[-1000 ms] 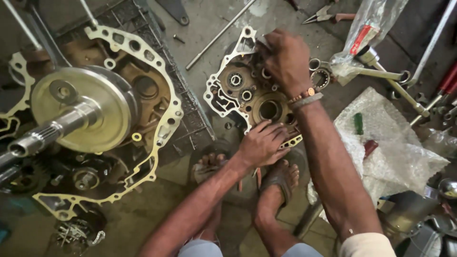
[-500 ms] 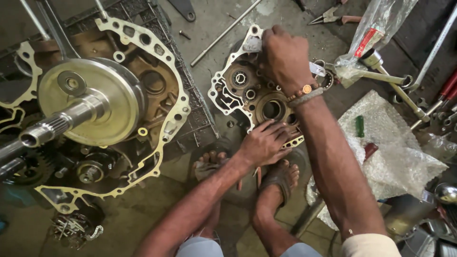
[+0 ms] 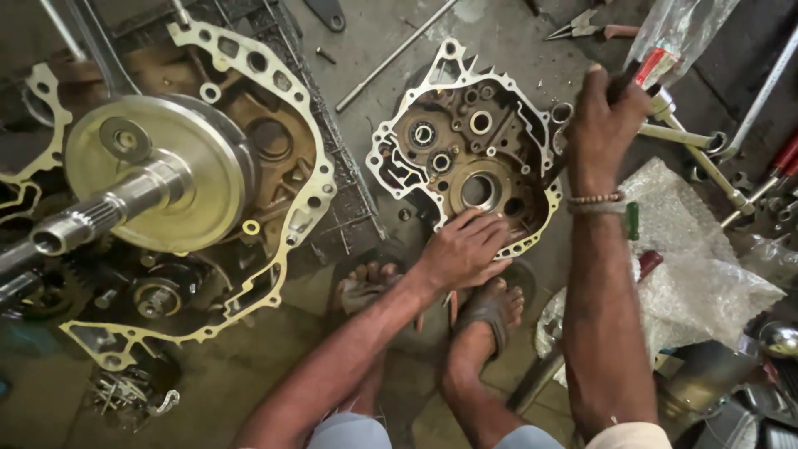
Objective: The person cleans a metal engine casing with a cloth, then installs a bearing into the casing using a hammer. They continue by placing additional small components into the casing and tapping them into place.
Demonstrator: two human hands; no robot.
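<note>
A metal engine crankcase half [image 3: 465, 158] lies open side up on the oily floor in front of me. My left hand [image 3: 462, 249] rests flat on its near edge, fingers spread, steadying it. Off to the right of the case, my right hand [image 3: 605, 108] is raised and closed around a dark tool handle beside the case's right rim. A beaded band sits on that wrist. My feet in sandals are just below the case.
The other crankcase half with a crankshaft [image 3: 158, 175] stands at the left. A long rod [image 3: 391, 54] and pliers [image 3: 586, 27] lie at the back. Spanners [image 3: 690, 137], plastic wrap [image 3: 706, 266] and a plastic bag [image 3: 677, 37] crowd the right.
My right hand has lifted off the top of the case and moved right, now gripping a tool. The case's inside is uncovered. My left hand stays on the near edge.
</note>
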